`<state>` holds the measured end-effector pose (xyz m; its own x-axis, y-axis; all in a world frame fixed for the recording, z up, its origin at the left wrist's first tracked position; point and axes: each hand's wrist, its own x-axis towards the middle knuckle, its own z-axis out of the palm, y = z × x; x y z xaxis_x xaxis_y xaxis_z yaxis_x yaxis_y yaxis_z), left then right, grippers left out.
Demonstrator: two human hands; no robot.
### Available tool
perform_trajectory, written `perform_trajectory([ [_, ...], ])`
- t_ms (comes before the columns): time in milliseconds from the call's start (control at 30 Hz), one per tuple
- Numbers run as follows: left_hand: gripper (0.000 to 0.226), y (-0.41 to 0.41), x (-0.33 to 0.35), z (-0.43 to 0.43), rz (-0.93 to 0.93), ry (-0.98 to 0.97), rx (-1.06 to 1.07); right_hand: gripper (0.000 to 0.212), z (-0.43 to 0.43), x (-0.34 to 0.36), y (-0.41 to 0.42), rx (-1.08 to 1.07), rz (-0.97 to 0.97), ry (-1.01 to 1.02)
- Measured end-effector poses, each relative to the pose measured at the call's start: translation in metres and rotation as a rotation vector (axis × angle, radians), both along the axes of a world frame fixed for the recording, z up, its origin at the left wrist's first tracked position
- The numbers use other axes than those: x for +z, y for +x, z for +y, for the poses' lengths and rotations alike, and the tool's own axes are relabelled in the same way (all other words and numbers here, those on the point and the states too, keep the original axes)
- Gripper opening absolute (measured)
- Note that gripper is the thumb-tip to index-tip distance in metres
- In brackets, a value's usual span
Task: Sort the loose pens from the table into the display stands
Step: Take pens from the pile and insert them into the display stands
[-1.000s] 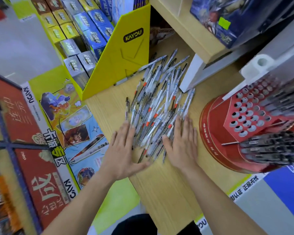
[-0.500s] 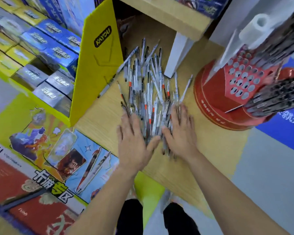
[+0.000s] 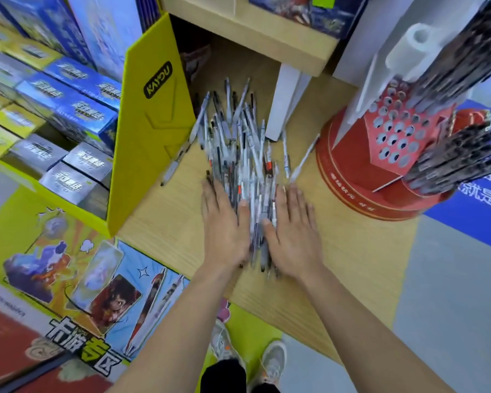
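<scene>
Wooden bench (image 3: 167,222) carries the pen pile (image 3: 241,154) beside the red display stand (image 3: 360,177); left hand (image 3: 224,225) and right hand (image 3: 292,231) flank it, each grip spread flat, fingers straight.

pen pile (image 3: 240,154) motion-blurred, display stand (image 3: 386,154) cut off right

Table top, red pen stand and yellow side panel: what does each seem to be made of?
Table top: wood or wood-look laminate, matte, with fine straight grain lines. Red pen stand: probably printed cardboard, slightly glossy, with folded faces and punched round holes. Yellow side panel: card or thin plastic sheet, smooth, with pressed lines and a printed logo; which one is unclear.
</scene>
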<state>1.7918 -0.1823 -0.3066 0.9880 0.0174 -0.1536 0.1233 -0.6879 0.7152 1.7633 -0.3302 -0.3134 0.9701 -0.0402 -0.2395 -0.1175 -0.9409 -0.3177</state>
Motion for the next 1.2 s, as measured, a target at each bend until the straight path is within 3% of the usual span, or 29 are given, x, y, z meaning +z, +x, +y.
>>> perform_trajectory([
  [167, 0.068, -0.005, 0.0, 0.015, -0.033, -0.058, -0.055, 0.073, -0.003, 0.005, 0.005, 0.117, 0.036, 0.032],
  [367, 0.063, -0.007, -0.005, 0.0, -0.035, 0.0, -0.005, 0.072, -0.018, 0.002, -0.012, 0.09, 0.031, -0.064],
  [600, 0.059, -0.006, 0.008, 0.005, -0.019, -0.188, -0.039, 0.079, 0.014, 0.002, 0.004, 0.143, 0.037, 0.023],
  [800, 0.072, -0.008, 0.008, 0.011, 0.003, 0.032, 0.007, 0.072, -0.003, 0.001, -0.006, 0.131, 0.012, -0.015],
  [1067, 0.081, -0.002, 0.015, 0.012, 0.091, -0.054, 0.077, 0.074, 0.01, 0.004, 0.002, 0.219, 0.024, 0.043],
  [1200, 0.087, -0.001, 0.021, 0.012, 0.102, -0.08, 0.09, 0.073, -0.005, 0.001, -0.005, 0.263, 0.017, -0.034],
])
